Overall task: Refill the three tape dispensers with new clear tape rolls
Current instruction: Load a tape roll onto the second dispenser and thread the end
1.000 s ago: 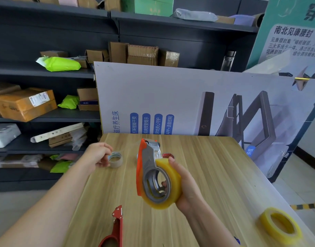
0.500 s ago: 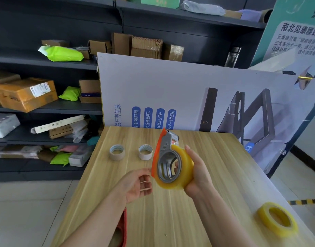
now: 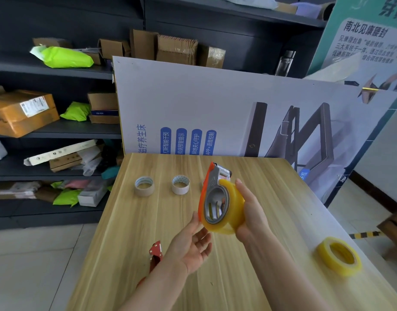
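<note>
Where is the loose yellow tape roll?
In the head view, the loose tape roll lies near the table's right edge, right of the right hand holding the tape dispenser.

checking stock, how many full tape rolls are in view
2. The mounted roll, on the orange dispenser, is gripped in the right hand; the loose roll lies flat near the right edge of the table. More may be hidden.

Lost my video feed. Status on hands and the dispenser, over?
Right hand grips orange dispenser, tape roll mounted on it. Left hand open just below, contact unclear. Empty cores and spare roll lie apart, nothing blocking.
</note>
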Tool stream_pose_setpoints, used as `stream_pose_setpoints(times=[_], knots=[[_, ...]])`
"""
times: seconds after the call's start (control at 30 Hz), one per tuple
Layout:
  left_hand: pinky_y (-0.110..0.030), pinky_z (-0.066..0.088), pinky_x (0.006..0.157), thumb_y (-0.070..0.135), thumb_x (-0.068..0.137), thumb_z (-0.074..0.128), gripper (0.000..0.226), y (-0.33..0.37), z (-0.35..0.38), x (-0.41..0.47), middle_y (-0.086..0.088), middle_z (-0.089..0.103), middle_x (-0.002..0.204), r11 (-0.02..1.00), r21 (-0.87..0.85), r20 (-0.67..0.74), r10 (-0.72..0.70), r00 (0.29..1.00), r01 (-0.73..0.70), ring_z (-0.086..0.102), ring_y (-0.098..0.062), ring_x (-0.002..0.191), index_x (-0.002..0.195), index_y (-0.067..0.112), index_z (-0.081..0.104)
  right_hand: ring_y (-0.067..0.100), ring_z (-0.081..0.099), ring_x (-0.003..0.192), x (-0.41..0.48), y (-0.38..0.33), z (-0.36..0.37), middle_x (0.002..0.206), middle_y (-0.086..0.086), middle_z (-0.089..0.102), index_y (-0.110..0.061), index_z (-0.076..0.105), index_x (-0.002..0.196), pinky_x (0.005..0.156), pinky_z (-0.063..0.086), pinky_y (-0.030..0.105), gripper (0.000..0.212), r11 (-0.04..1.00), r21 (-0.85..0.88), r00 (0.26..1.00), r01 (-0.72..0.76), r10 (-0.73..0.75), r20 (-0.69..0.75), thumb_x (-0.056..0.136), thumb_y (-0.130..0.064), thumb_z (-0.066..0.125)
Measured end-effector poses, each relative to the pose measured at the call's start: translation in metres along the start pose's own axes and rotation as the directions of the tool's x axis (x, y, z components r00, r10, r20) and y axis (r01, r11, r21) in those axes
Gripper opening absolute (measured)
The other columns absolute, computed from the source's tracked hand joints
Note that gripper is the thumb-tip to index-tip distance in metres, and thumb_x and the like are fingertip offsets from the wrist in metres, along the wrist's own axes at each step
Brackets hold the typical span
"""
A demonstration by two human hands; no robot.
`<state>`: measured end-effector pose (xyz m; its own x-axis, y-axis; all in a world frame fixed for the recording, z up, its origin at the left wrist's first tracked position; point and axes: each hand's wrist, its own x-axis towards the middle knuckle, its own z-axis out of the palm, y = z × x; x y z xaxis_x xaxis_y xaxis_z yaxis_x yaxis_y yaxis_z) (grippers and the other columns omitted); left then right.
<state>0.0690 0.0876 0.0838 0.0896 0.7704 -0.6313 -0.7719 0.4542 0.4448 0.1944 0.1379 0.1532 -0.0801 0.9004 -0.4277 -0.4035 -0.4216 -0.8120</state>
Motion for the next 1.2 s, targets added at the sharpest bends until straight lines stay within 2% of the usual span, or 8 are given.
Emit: stream_pose_setpoints(times=[0.17,0.4,0.5,0.63,0.73,0.83,1.0,1.2], knots=[[-0.034,0.042,0.066,0.028,0.085,0.070,0.023,-0.013,-0.008,0.001,-0.006,0.058,0.077,0.965,0.232,-0.139,0.160,0.977,-0.125,0.050,-0.019,0.071,0.089,0.006,0.067,0.032,0.073,0.089,-0.004,0.019,-0.005,0.090,0.011,0.078,-0.018,0.071,0.101,0.085,0.057,0.050,0.039,0.999,-0.048,0.997,-0.011,0.007,-0.076,0.075,-0.047,0.075],[-0.028,0.038,0.053,0.020,0.088,0.065,0.019,-0.052,-0.025,-0.003,-0.004,0.063,0.060,0.910,0.396,-0.262,0.241,0.934,-0.124,0.049,-0.016,0.054,0.074,0.006,0.067,0.029,0.070,0.088,-0.015,0.045,-0.027,0.099,0.012,0.070,-0.016,0.062,0.101,0.084,0.057,0.048,0.035,0.984,-0.161,0.995,-0.074,0.062,-0.079,0.078,-0.040,0.073],[-0.025,0.034,0.047,0.016,0.085,0.065,0.016,-0.084,-0.033,-0.006,-0.004,0.063,0.054,0.930,0.364,-0.316,0.178,0.932,-0.054,0.047,-0.014,0.045,0.072,0.006,0.067,0.030,0.068,0.089,-0.021,0.057,-0.049,0.101,0.013,0.066,-0.012,0.053,0.101,0.081,0.057,0.047,0.039,0.967,-0.208,0.988,-0.146,0.132,-0.080,0.079,-0.034,0.076],[-0.023,0.028,0.045,0.014,0.085,0.064,0.013,-0.133,-0.044,-0.015,-0.002,0.054,0.052,0.953,0.300,-0.343,0.067,0.937,0.042,0.043,-0.014,0.046,0.072,0.010,0.065,0.022,0.071,0.071,-0.037,0.076,-0.087,0.082,0.009,0.071,-0.007,0.060,0.094,0.060,0.058,0.034,0.025,0.934,-0.290,0.973,-0.209,0.229,0.035,0.086,-0.029,0.071],[-0.023,0.026,0.046,0.007,0.084,0.059,0.014,-0.165,-0.052,-0.020,-0.002,0.049,0.055,0.960,0.257,-0.373,-0.005,0.928,0.108,0.041,-0.014,0.048,0.073,0.013,0.065,0.025,0.070,0.077,-0.047,0.090,-0.113,0.088,0.012,0.072,-0.005,0.061,0.098,0.067,0.059,0.038,0.026,0.909,-0.337,0.951,-0.245,0.293,0.100,0.090,-0.029,0.067],[-0.021,0.029,0.048,0.008,0.085,0.058,0.014,-0.192,-0.059,-0.025,-0.004,0.053,0.065,0.955,0.244,-0.406,-0.055,0.912,0.166,0.045,-0.015,0.051,0.075,0.016,0.064,0.023,0.070,0.072,-0.055,0.104,-0.135,0.079,0.009,0.072,-0.006,0.060,0.093,0.066,0.058,0.037,0.022,0.887,-0.375,0.935,-0.270,0.334,0.118,0.092,-0.027,0.065],[-0.022,0.037,0.052,0.014,0.087,0.058,0.010,-0.215,-0.065,-0.024,-0.002,0.067,0.058,0.937,0.255,-0.453,-0.102,0.885,0.239,0.053,-0.017,0.056,0.083,0.013,0.067,0.026,0.068,0.072,-0.058,0.120,-0.157,0.085,0.015,0.068,-0.001,0.060,0.097,0.065,0.057,0.038,0.025,0.863,-0.391,0.916,-0.320,0.387,0.105,0.094,-0.026,0.061],[-0.025,0.040,0.054,0.018,0.092,0.053,0.016,-0.222,-0.072,-0.009,-0.006,0.066,0.069,0.918,0.254,-0.492,-0.148,0.858,0.305,0.056,-0.019,0.063,0.084,0.010,0.065,0.027,0.070,0.077,-0.046,0.136,-0.166,0.089,0.014,0.071,-0.001,0.059,0.103,0.070,0.058,0.040,0.026,0.846,-0.382,0.900,-0.372,0.429,0.075,0.095,-0.026,0.060]])
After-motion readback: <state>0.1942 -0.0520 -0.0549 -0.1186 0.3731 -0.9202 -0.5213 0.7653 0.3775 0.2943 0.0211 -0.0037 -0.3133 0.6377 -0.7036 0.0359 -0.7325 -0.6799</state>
